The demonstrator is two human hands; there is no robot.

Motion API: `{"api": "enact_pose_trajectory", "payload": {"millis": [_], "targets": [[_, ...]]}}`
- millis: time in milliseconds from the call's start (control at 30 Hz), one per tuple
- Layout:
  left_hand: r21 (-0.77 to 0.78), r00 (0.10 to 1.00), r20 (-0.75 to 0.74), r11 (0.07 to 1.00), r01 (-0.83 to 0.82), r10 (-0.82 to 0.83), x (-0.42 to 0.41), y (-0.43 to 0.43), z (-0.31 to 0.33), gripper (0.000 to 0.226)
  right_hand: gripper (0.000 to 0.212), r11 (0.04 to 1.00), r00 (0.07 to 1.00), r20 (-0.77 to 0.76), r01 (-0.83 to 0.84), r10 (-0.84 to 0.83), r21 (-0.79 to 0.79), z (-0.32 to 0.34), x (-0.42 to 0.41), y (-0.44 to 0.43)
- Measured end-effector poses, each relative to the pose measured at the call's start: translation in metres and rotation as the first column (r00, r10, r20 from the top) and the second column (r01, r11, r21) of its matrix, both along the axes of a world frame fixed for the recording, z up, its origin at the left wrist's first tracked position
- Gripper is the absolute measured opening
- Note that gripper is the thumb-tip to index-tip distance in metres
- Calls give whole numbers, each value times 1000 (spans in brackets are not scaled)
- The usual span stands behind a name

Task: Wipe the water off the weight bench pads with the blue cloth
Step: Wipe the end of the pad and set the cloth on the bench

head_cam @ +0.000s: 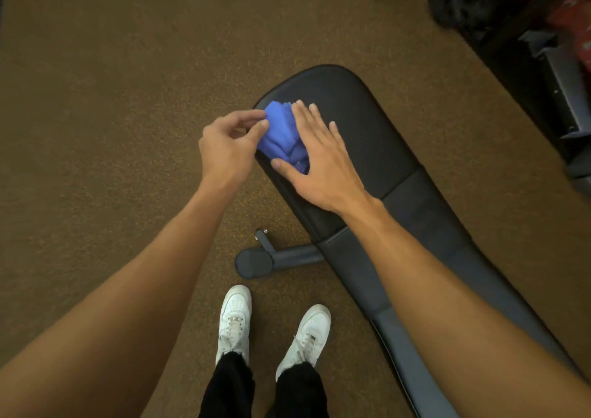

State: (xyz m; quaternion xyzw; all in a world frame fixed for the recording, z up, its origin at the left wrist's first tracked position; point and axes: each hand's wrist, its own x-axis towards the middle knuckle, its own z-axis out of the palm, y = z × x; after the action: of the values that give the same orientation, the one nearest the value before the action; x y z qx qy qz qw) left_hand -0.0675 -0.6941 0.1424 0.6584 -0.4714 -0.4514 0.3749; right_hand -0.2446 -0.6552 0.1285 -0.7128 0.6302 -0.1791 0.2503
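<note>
Left hand (225, 144) in a fingertip pinch, right hand (319, 161) flat, palm down, fingers straight.

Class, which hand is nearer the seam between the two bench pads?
Right: the right hand rests on the pad near the seam; the left hand pinches the blue cloth farther off.

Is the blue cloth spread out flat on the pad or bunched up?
Bunched up: the blue cloth lies in thick folds on the bench pad, left hand pinching its edge, right hand flat on it.
</note>
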Motion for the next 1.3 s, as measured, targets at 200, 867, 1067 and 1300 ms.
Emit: {"api": "enact_pose_trajectory", "payload": {"millis": [200, 867, 1067, 1300], "targets": [[-122, 943, 331, 992, 26, 16, -21, -1, 10, 21, 75, 969, 967, 69, 242, -245, 47, 14, -57, 24], [36, 846, 509, 978, -204, 158, -78, 19, -30, 79, 56, 851, 828, -195, 510, -525, -124, -33, -105, 2], [-121, 540, 841, 986, 113, 41, -94, 24, -45, 69, 54, 842, 827, -159, 521, -539, -140, -36, -107, 2], [-80, 334, 937, 867, 493, -103, -145, -34, -41, 65, 50, 833, 830, -99, 533, -549, -151, -36, -109, 4]]}}
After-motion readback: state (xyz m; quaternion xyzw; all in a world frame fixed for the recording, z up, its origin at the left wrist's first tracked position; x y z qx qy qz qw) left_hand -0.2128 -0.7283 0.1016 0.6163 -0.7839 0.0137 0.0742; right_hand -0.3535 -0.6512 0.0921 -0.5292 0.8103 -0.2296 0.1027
